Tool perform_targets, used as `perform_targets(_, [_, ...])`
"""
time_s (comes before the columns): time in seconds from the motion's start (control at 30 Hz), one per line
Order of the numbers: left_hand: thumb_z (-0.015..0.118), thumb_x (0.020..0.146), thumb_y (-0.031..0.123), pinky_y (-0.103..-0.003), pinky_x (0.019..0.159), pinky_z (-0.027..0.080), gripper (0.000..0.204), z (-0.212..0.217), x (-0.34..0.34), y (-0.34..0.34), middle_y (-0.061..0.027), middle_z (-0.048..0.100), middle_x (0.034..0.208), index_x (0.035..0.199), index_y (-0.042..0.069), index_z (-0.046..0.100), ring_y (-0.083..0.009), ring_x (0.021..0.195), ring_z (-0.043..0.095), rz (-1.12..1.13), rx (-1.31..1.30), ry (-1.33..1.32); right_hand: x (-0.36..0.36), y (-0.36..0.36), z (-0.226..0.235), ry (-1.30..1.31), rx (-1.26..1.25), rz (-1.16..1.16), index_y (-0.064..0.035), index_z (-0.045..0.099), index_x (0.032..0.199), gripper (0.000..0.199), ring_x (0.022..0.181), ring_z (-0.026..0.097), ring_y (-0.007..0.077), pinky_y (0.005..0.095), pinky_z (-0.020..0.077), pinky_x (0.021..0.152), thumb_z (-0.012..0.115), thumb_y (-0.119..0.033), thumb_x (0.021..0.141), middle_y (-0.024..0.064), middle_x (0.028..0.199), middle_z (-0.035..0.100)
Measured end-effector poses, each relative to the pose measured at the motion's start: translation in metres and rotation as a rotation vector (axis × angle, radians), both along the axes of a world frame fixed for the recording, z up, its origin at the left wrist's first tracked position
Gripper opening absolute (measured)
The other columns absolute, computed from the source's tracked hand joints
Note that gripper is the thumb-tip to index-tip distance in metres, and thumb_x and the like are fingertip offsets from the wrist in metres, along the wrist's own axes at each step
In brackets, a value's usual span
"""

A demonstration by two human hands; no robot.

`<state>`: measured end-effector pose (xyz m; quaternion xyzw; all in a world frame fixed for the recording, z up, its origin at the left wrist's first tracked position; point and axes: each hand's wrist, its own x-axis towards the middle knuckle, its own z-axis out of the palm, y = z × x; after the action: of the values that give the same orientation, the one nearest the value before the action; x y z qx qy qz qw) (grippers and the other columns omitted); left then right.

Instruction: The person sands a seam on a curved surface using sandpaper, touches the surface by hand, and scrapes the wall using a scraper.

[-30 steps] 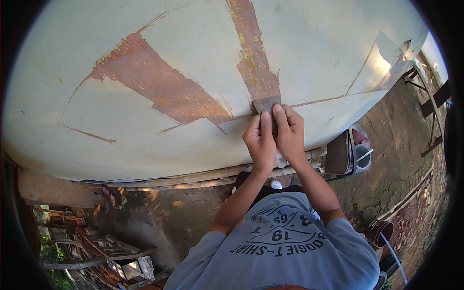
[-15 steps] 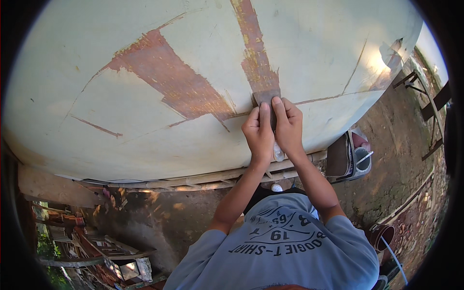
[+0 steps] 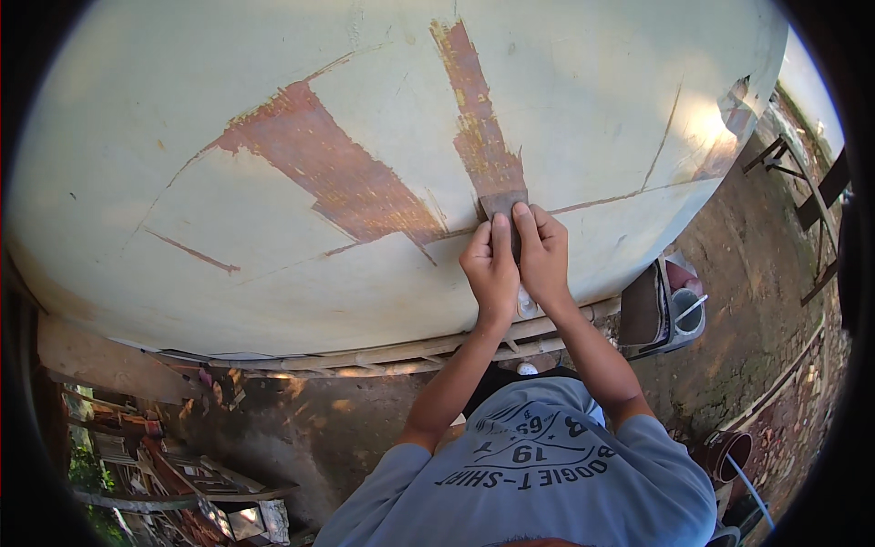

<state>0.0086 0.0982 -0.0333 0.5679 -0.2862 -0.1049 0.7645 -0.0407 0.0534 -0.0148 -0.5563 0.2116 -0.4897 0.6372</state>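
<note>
A dark, flat scraper [image 3: 503, 201] rests with its broad edge against a pale green curved panel [image 3: 273, 305]. My left hand [image 3: 489, 266] is closed on its left side, thumb laid along the top. On the other side my right hand [image 3: 545, 260] grips it the same way, the two thumbs nearly side by side. Ahead of the blade runs a narrow reddish-brown strip [image 3: 478, 118] with yellow flecks, where the pale coat is off. A wider bare patch [image 3: 337, 164] of the same colour lies to the left. My fingers hide most of the scraper's lower part.
Bamboo poles [image 3: 383, 357] run below the panel's near edge. To the right stands a cut-open container [image 3: 670, 337] with a grey cup [image 3: 688, 314] in it. A brown bucket [image 3: 727, 453] is at the lower right, and scrap wood [image 3: 196, 474] is piled at the lower left.
The whole view has shifted slightly, so the panel sits lower in the picture. The scraper and both hands have come a little toward me along the strip. Both hands keep their grip.
</note>
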Motion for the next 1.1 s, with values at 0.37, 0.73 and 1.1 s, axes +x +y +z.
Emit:
perform_targets(0.37, [0.054, 0.105, 0.02, -0.021, 0.058, 0.034, 0.032, 0.02, 0.003, 0.002, 0.0072, 0.051, 0.072, 0.08, 0.002, 0.059, -0.0005, 0.07, 0.04, -0.004, -0.018, -0.095, 0.004, -0.004, 0.021, -0.021, -0.069, -0.028, -0.0021, 0.053, 0.071, 0.038, 0.063, 0.037, 0.0024, 0.0247, 0.032, 0.052, 0.055, -0.021, 0.103, -0.0056, 0.063, 0.046])
perform_targets(0.73, [0.053, 0.106, 0.019, -0.021, 0.059, 0.035, 0.031, 0.016, -0.003, 0.003, 0.0068, 0.053, 0.074, 0.082, 0.0, 0.06, -0.0001, 0.071, 0.041, -0.034, -0.028, 0.003, -0.003, -0.002, 0.012, 0.037, -0.061, -0.015, -0.0026, 0.052, 0.072, 0.038, 0.063, 0.038, 0.0032, 0.0257, 0.0333, 0.053, 0.053, -0.022, 0.104, -0.0053, 0.064, 0.047])
perform_targets(1.1, [0.053, 0.104, 0.012, -0.021, 0.061, 0.039, 0.022, 0.053, -0.015, 0.003, 0.004, 0.054, 0.075, 0.084, 0.004, 0.051, -0.0003, 0.072, 0.046, -0.048, -0.139, -0.062, -0.005, -0.013, 0.046, -0.031, -0.025, 0.158, -0.0018, 0.055, 0.076, 0.034, 0.066, 0.042, 0.0037, 0.0246, 0.0375, 0.057, 0.052, -0.021, 0.103, -0.0042, 0.068, 0.051])
